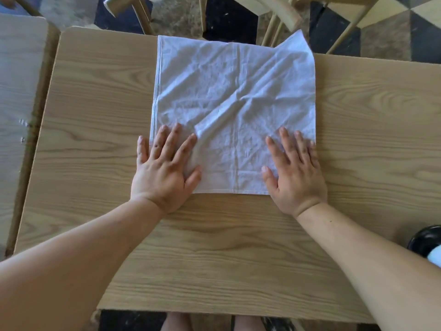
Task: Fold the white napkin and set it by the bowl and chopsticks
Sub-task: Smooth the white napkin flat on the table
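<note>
A white napkin (pixel 235 91) lies spread out and wrinkled on the wooden table (pixel 95 103), its far edge hanging past the table's back edge. A raised crease runs diagonally across its middle. My left hand (pixel 164 168) lies flat, fingers apart, on the napkin's near left corner. Flat on the near right corner rests my right hand (pixel 294 170), fingers spread. At the right edge a black bowl (pixel 424 240) is partly in view. No chopsticks are visible.
Wooden chairs (pixel 284 17) stand beyond the table's far edge on a dark patterned floor. A second wooden table (pixel 16 80) sits close on the left with a narrow gap between. Something white (pixel 435 258) lies by the bowl.
</note>
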